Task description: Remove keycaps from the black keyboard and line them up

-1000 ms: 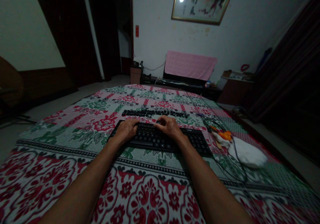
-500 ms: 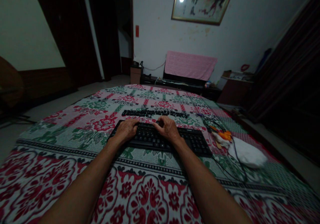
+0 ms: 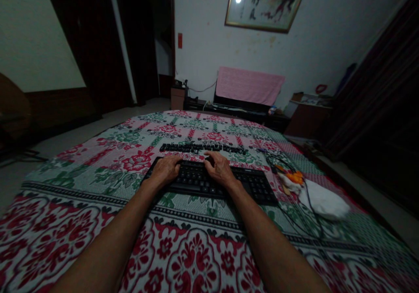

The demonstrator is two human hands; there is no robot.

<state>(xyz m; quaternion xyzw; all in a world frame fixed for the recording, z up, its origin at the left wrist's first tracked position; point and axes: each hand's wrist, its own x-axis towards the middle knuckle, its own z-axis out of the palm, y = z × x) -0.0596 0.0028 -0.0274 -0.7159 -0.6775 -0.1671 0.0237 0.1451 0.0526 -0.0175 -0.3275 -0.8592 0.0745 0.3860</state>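
A black computer keyboard (image 3: pixel 196 181) lies on the patterned bedspread in front of me. My left hand (image 3: pixel 166 170) is closed over its upper left part, the fingers at the far edge and the thumb on the keys. Over the middle of the far edge, my right hand (image 3: pixel 218 167) has its fingers bent, thumb and forefinger facing each other. Something small and dark shows between them, too dim to name. Just beyond the keyboard, several loose black keycaps (image 3: pixel 203 147) lie in a row.
On the right lie a black cable (image 3: pixel 322 232), a white bag (image 3: pixel 324 199) and an orange item (image 3: pixel 294 177) on the bedspread (image 3: pixel 196 258). A pink cloth (image 3: pixel 250 85) covers something on the low cabinet by the far wall.
My right hand has shifted slightly, its thumb and forefinger moving a little along the keyboard's far edge. The left hand and the keyboard stay where they were.
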